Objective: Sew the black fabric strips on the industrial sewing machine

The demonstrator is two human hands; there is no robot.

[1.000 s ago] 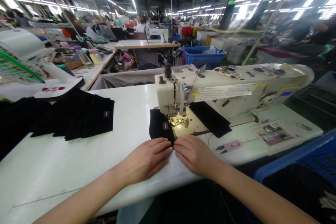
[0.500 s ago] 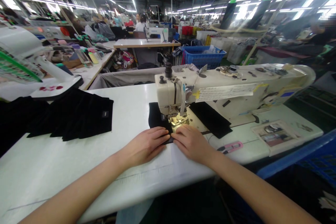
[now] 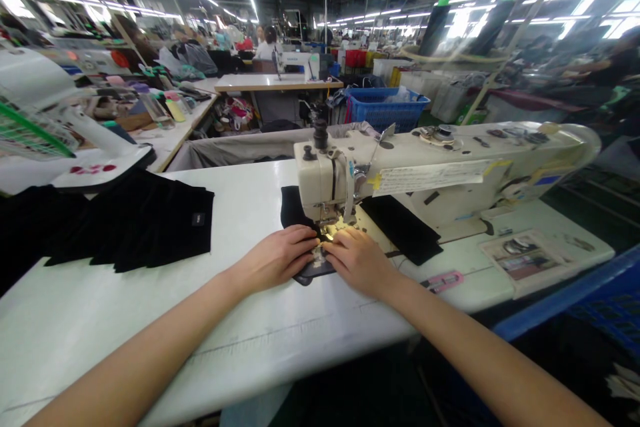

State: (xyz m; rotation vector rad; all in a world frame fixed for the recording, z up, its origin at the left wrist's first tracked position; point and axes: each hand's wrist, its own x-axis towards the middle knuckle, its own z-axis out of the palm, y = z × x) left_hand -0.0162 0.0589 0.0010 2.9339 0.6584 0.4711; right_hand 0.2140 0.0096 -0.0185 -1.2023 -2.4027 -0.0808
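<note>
I observe long strip lights under a dark, beamed ceiling. Beyond a pale worktable (image 3: 240, 333), I note a wood-edged table (image 3: 250, 83) and bright windows at both sides.

Black cloth (image 3: 300, 208) at centre; cream machine (image 3: 430, 163) with yellow tape (image 3: 374, 181); pink-handled snips (image 3: 447, 281) lower right; blue basket (image 3: 385, 107) upper right.

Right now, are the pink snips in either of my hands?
No, the pink snips lie on the table, while both hands are at the machine's needle area.
</note>
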